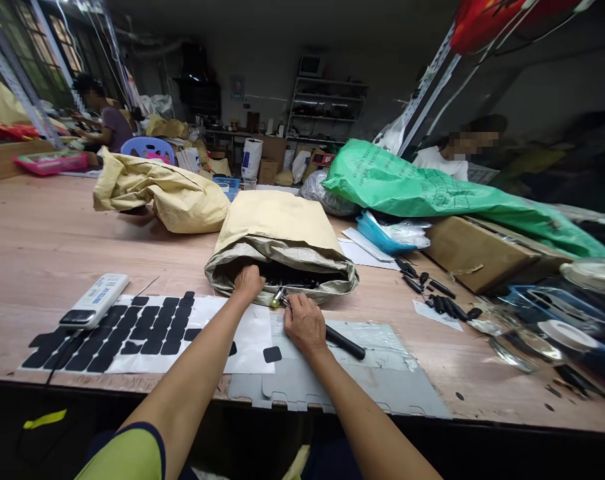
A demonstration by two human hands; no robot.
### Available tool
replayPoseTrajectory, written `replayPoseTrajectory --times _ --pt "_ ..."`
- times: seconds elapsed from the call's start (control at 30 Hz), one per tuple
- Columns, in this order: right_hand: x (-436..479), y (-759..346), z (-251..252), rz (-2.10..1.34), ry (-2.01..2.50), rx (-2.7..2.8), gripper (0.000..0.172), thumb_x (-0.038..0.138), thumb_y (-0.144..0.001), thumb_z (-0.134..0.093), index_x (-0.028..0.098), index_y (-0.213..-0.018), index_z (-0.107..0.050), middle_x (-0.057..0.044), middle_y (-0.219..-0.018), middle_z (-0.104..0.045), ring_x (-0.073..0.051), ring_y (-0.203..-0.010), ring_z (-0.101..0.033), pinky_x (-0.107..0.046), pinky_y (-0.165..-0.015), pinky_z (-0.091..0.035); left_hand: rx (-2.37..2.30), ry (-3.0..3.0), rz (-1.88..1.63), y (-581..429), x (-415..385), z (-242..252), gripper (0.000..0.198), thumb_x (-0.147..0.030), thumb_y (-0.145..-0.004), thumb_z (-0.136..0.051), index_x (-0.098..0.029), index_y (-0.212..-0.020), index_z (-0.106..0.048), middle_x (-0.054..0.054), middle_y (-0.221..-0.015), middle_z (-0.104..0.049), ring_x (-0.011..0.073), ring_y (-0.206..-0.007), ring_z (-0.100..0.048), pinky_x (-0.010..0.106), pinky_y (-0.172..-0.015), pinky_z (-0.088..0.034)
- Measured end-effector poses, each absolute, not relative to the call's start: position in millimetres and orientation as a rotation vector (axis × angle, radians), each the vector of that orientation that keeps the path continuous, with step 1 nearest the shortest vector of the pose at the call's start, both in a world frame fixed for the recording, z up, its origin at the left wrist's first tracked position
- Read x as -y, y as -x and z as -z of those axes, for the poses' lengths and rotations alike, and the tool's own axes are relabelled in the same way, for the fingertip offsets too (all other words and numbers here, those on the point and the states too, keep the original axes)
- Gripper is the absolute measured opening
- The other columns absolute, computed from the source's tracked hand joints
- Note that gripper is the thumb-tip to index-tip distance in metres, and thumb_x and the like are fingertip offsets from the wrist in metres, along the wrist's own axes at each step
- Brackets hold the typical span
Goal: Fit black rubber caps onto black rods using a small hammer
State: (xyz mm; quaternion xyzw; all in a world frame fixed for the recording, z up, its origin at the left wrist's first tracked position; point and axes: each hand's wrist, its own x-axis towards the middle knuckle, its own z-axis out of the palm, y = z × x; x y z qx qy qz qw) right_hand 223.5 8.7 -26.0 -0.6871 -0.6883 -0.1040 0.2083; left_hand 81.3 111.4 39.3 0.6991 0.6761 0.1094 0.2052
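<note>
So on the far left of the bench there's a pink tray [52, 162], then nearer the front edge a white box [102, 297] with a dark end, sitting by a white sheet [252, 340] covered in rows of black rounded stickers [170, 327]. Behind that a crumpled tan bag [190, 200] slumps over. Around the middle is the big tan sack [282, 217], lying flat with its mouth facing the person, grey lining showing and a bunch of dark stuff [295, 273] inside. Left hand [250, 281] is in at the left of that mouth, fingers hidden, so can't tell if it's got hold of anything. Just right of it is a hammer [345, 341], head right at the sack's lip and black handle angled back to the right over a grey mat [387, 380]. Right hand [305, 323] is wrapped around it close behind the head. Further right there's a blue basket [380, 235] with clear plastic in it, a green sack [407, 183] draped across a cardboard box [477, 250], some loose black pieces [447, 307], and a few jars [520, 348] near the end.
</note>
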Motion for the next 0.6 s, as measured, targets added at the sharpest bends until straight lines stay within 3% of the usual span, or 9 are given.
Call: replayPoseTrajectory --times 0.27,0.6 --pt "-9 -223 27 0.294 1.916 1.919 0.017 0.019 -0.085 -0.053 0.019 -0.099 -0.062 -0.005 -0.094 -0.06 -0.019 -0.085 -0.049 -0.031 -0.076 -0.03 -1.553 -2.156 -0.64 -30 -57 -41 0.016 -0.032 -0.083 -0.065 -0.02 -0.09 -0.071 0.006 -0.095 -0.07 0.0241 -0.096 -0.059 0.034 -0.083 -0.045" --pt "-9 -223 27 0.309 1.918 1.911 0.017 0.02 -0.086 -0.053 0.018 -0.099 -0.063 -0.006 -0.093 -0.06 -0.018 -0.082 -0.048 -0.03 -0.074 -0.03 -1.39 -2.067 -0.68 4 0 2 0.015 -0.028 -0.077 -0.07 -0.021 -0.09 -0.072 0.003 -0.089 -0.066 0.0218 -0.089 -0.056 0.034 -0.08 -0.045"
